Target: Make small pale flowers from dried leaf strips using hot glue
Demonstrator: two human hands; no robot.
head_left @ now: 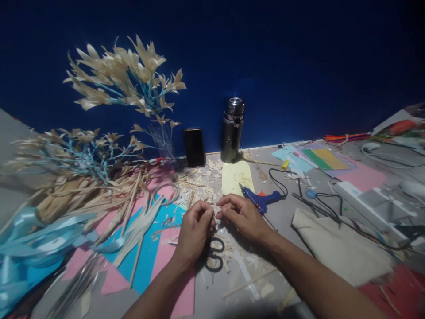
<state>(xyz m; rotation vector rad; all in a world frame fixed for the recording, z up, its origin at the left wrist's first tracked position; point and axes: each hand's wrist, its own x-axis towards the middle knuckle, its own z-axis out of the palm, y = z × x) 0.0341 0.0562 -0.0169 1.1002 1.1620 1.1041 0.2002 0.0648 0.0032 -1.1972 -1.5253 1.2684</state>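
My left hand (196,228) is closed, thumb against curled fingers, just above the table. Close to its right, my right hand (242,218) also has its fingers bent together. A small pale bit shows between the two hands, too blurred to name. Scissors (215,256) with black handles lie below the hands, their blades hidden. Beyond my right hand, a blue glue gun (262,199) rests with its nozzle over a stained yellow sheet (234,173). Pale husk scraps (202,191) are strewn around the hands.
Husk flowers on blue stems (133,79) stand in a clear vase at back left. A phone (195,148) and a metal flask (232,133) stand by the blue wall. Light-blue ribbon (49,241) lies left; a beige cloth (338,246) and white power strip (372,206) lie right.
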